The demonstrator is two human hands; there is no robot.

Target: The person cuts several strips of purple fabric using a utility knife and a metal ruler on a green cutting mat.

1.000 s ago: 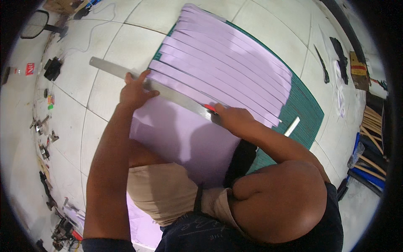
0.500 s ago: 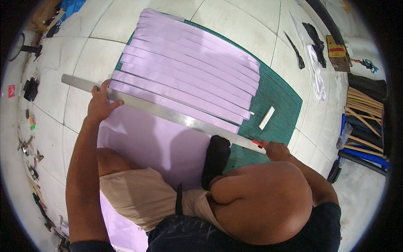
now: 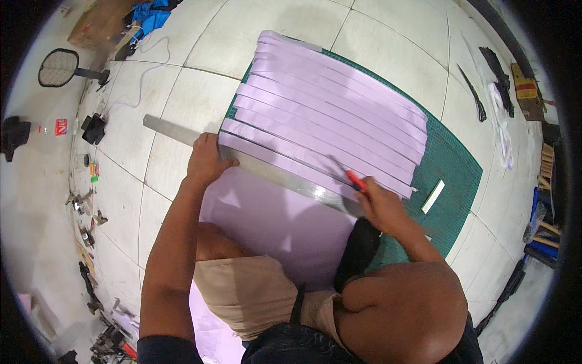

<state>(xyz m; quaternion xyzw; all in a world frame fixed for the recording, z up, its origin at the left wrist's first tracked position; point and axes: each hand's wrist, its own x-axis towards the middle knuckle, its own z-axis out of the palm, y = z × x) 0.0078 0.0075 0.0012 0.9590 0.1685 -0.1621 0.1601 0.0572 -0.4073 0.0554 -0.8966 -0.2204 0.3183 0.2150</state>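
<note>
My left hand (image 3: 209, 161) grips the long metal ruler (image 3: 273, 173), fingers over its far edge and thumb near its lower edge. The ruler lies slanted across a lilac sheet, perhaps fabric (image 3: 273, 212). Closed around a red-handled cutter knife (image 3: 356, 180), my right hand (image 3: 385, 209) is over the ruler's right part; the knife points up and left, its tip blurred. Beyond the ruler, several overlapping lilac strips (image 3: 339, 103) lie on a green cutting mat (image 3: 458, 167). A black-socked foot (image 3: 357, 249) rests on the near sheet, beside the ruler.
A small white block (image 3: 433, 196) sits on the mat's right side. Black scissors (image 3: 473, 94) lie on the tiled floor (image 3: 212, 45) at far right. A black device with a cord (image 3: 94, 128) and scattered small tools (image 3: 82, 203) line the left wall.
My right hand has lifted the knife from the ruler's right end and moved left and up over the strips. My left hand stays on the ruler. The view has shifted left.
</note>
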